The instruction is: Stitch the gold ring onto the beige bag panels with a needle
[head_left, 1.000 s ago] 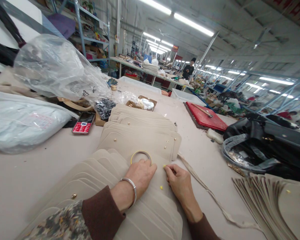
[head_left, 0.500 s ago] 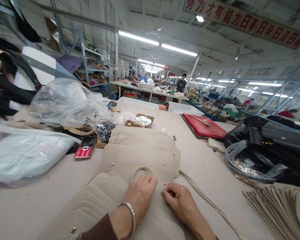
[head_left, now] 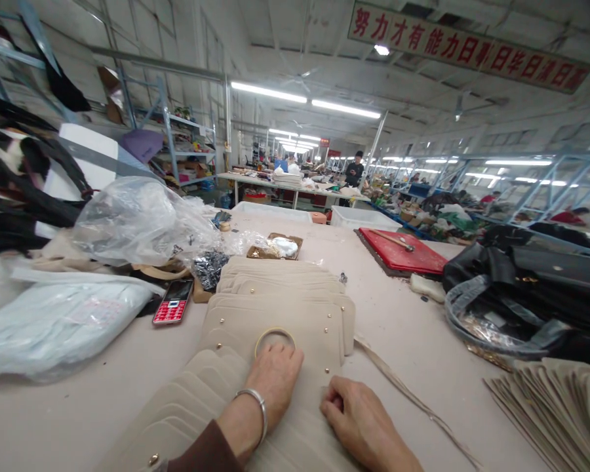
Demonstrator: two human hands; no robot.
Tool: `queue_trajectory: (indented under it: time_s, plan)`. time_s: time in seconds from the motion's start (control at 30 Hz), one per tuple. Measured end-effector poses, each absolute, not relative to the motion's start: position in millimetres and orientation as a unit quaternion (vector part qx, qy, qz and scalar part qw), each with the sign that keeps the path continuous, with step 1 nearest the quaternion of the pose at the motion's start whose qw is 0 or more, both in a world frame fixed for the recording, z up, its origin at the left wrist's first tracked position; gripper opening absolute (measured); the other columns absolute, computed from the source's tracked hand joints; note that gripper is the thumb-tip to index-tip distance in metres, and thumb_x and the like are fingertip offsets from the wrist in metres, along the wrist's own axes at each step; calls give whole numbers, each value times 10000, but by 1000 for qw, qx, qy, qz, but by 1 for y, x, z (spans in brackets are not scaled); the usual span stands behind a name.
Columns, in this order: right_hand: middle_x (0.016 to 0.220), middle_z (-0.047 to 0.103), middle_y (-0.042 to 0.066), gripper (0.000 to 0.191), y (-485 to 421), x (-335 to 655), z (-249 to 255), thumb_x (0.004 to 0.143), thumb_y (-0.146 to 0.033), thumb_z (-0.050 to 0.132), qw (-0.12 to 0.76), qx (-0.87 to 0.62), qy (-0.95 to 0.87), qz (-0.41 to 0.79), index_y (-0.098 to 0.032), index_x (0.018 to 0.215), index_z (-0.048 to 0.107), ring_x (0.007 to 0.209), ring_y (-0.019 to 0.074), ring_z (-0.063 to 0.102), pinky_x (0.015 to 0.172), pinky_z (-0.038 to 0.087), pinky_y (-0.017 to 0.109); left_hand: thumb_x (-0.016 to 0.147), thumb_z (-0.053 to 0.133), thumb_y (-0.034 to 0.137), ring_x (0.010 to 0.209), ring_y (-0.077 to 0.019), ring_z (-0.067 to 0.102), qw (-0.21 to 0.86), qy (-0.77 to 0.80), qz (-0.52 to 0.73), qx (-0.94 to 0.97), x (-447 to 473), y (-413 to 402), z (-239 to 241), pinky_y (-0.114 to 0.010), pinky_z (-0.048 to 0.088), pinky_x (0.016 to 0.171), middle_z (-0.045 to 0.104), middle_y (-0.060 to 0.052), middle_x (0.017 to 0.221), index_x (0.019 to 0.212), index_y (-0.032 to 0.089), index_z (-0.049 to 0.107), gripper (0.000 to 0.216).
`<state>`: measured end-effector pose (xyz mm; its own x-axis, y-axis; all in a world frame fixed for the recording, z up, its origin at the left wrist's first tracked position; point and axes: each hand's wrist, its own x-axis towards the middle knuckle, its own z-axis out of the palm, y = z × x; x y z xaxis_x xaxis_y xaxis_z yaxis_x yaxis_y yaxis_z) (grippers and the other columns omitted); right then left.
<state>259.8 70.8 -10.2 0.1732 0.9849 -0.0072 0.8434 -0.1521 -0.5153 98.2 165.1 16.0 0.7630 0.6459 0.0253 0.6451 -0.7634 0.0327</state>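
Note:
My left hand lies flat on a fanned row of beige leather panels with small gold studs, its fingertips touching a thin gold ring that rests on the top panel. A silver bangle sits on that wrist. My right hand rests on the same stack just to the right, thumb and forefinger pinched together close to a stud; whether something tiny is between them cannot be told.
A red phone, clear plastic bags and white packets lie at left. A red cutting board, black bags and another panel stack are at right. A beige strap trails beside the stack. A person stands far off.
The view has tilted upward, so my hands sit lower in the picture. Both hands stay on the panels by the ring; the yellow bits seen earlier are out of sight.

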Motion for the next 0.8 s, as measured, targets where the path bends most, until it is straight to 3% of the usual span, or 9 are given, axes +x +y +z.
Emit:
queue_trajectory:
  time_s: [0.1, 0.2, 0.37, 0.6, 0.7, 0.8]
  plan:
    - [648, 660, 3, 126, 70, 264, -6, 743, -153, 544, 204, -737, -613, 199, -195, 792, 652, 619, 154, 588, 571, 331, 228, 776, 430, -19, 868, -232, 582, 18, 329, 19, 944, 96, 164, 19, -342, 448, 718, 642, -88, 900, 904, 159, 569, 260]
    - [674, 654, 3, 179, 68, 272, -1, 756, -287, 623, 203, -736, -599, 241, -179, 889, 675, 625, 156, 586, 565, 352, 230, 855, 385, 13, 956, -242, 551, 62, 329, 17, 942, 95, 165, 16, -364, 431, 797, 625, -124, 995, 984, 134, 573, 258]
    - [685, 663, 7, 236, 74, 284, -7, 773, -369, 615, 231, -729, -585, 271, -165, 858, 698, 615, 142, 563, 572, 375, 236, 924, 351, 87, 1053, -263, 513, 108, 338, 17, 935, 98, 170, 2, -409, 384, 883, 615, -132, 1049, 1049, 137, 562, 251]
    - [567, 578, -24, 267, 73, 290, -12, 772, -393, 598, 318, -705, -528, 351, -146, 848, 665, 502, 113, 504, 488, 376, 220, 885, 431, 73, 887, -218, 601, 92, 296, 48, 949, 93, 164, 12, -344, 443, 792, 661, -91, 900, 944, 149, 592, 187]
    - [525, 537, -39, 332, 74, 290, -14, 774, -449, 609, 407, -695, -462, 371, -138, 884, 649, 455, 108, 492, 450, 406, 219, 908, 420, 85, 896, -184, 617, 100, 279, 85, 951, 90, 162, 13, -294, 472, 758, 669, -65, 969, 1051, 171, 562, 219]
    - [593, 606, 1, 328, 73, 285, -8, 805, -443, 613, 472, -663, -473, 336, -140, 918, 667, 508, 128, 550, 497, 470, 242, 957, 400, 153, 969, -159, 625, 169, 234, 170, 942, 89, 158, 11, -272, 486, 826, 668, -55, 1053, 1137, 187, 521, 220]
